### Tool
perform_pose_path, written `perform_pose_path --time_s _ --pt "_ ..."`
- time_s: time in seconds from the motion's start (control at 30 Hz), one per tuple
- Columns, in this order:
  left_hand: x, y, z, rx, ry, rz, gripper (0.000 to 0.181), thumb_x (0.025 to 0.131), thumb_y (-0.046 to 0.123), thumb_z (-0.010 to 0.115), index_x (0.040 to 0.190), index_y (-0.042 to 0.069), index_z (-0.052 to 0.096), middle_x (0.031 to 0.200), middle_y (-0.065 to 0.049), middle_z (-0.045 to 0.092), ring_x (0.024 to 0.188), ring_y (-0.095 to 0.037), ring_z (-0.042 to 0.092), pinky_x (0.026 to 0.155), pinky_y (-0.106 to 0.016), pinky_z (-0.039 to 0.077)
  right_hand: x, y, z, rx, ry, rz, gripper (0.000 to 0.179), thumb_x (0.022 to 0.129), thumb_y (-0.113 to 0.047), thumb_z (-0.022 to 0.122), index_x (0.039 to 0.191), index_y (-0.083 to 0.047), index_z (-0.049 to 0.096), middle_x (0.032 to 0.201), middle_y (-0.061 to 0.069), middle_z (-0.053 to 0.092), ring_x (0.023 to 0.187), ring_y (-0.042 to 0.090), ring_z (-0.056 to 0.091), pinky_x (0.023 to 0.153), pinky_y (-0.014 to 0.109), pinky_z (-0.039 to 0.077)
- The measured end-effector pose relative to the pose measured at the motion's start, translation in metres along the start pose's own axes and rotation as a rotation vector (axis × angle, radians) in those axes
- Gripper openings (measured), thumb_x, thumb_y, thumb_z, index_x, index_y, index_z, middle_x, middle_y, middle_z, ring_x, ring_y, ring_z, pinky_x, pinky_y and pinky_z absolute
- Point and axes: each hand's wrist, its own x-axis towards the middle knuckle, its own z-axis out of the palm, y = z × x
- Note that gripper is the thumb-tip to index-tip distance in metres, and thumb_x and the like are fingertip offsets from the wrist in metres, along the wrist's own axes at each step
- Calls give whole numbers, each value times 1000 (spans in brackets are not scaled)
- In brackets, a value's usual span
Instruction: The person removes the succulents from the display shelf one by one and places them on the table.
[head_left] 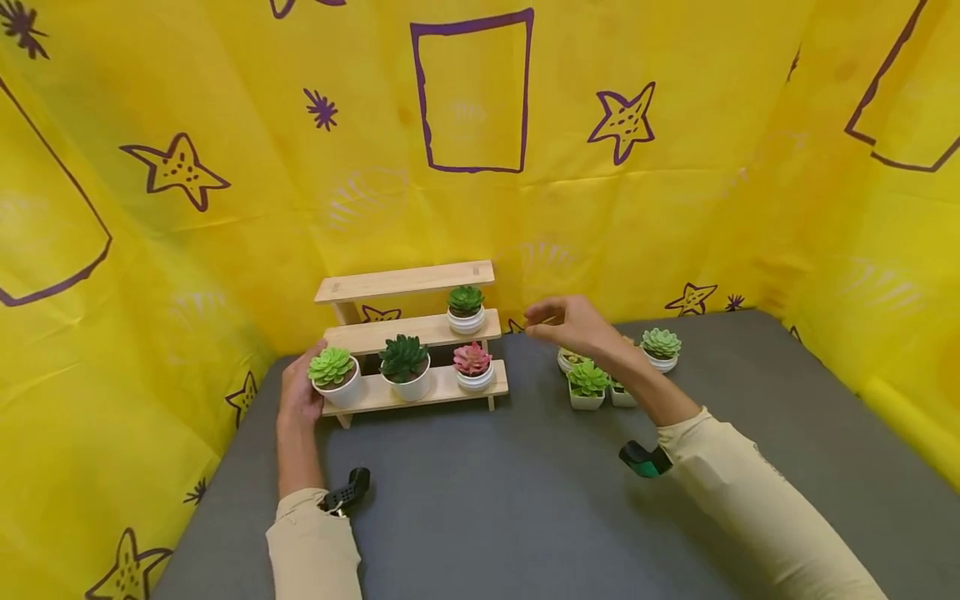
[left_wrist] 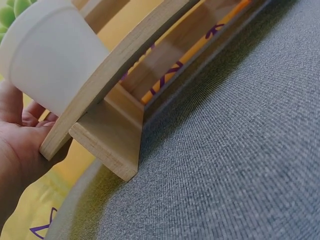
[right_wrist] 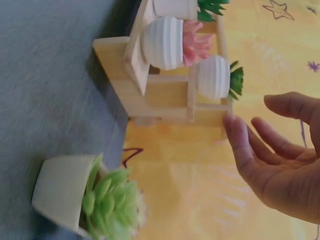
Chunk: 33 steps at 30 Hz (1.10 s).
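A three-tier wooden plant stand (head_left: 408, 337) stands at the back of the table. On its lowest board are a light green succulent (head_left: 331, 367) at the left end, a dark green succulent (head_left: 405, 357) and a pink succulent (head_left: 472, 358), all in white pots. The middle board bears another green succulent (head_left: 466, 300) at its right end. My left hand (head_left: 300, 387) grips the stand's left end, with the lower board (left_wrist: 122, 62) between thumb and fingers, beside the white pot (left_wrist: 57, 55). My right hand (head_left: 573, 323) hangs in the air right of the stand, fingers loosely bent, holding nothing.
Several more potted succulents stand right of the stand, partly behind my right forearm, among them a square-potted one (head_left: 587, 382) and a pale green one (head_left: 661, 343). A yellow patterned cloth (head_left: 480, 217) hangs behind the grey table (head_left: 480, 500).
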Motion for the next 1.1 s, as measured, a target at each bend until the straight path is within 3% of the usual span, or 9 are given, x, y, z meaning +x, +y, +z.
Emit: perform_pose_path --time_s 0.1,0.27,0.43,0.6,0.8,0.93,1.1 --pt "2 -8 3 0 27 20 12 96 27 78 87 19 76 81 8 69 71 -4 66 63 -15 58 9 -2 6 5 7 -7 42 98 -16 71 136 -1 64 132 21 70 124 38 66 106 48 54" --pt "5 -6 4 -4 -14 27 10 96 26 78 89 19 76 83 8 71 74 -3 67 66 -16 59 31 -8 21 52 37 11 49 95 -14 74 139 4 60 135 26 67 126 39 64 108 48 54" --pt "1 -6 1 -1 12 43 13 97 25 76 86 19 77 82 7 71 72 -4 68 65 -16 59 49 -12 32 111 26 43 59 94 -15 74 145 7 52 144 28 59 134 41 58 112 49 51" --pt "-2 -3 -2 -3 -29 39 14 98 23 75 85 19 77 83 7 71 75 -3 68 68 -15 59 62 -13 43 92 27 54 64 91 -14 77 145 9 51 146 28 58 137 42 55 115 49 50" --pt "0 -3 -4 -29 31 73 12 97 23 76 86 18 78 85 7 72 76 -4 68 67 -15 59 71 -22 61 64 27 25 64 87 -18 85 140 6 58 139 25 63 130 39 60 107 46 54" --pt "4 -6 -1 -18 6 68 10 97 24 76 89 18 77 86 7 72 78 -4 68 70 -16 60 72 -22 66 104 59 45 59 85 -13 86 136 6 62 133 25 67 124 38 63 103 46 55" --pt "6 -12 3 -23 22 84 9 97 24 76 91 18 77 88 7 72 81 -5 68 71 -15 60 73 -20 70 91 73 40 58 84 -14 87 133 7 63 130 26 69 122 38 64 105 47 55"
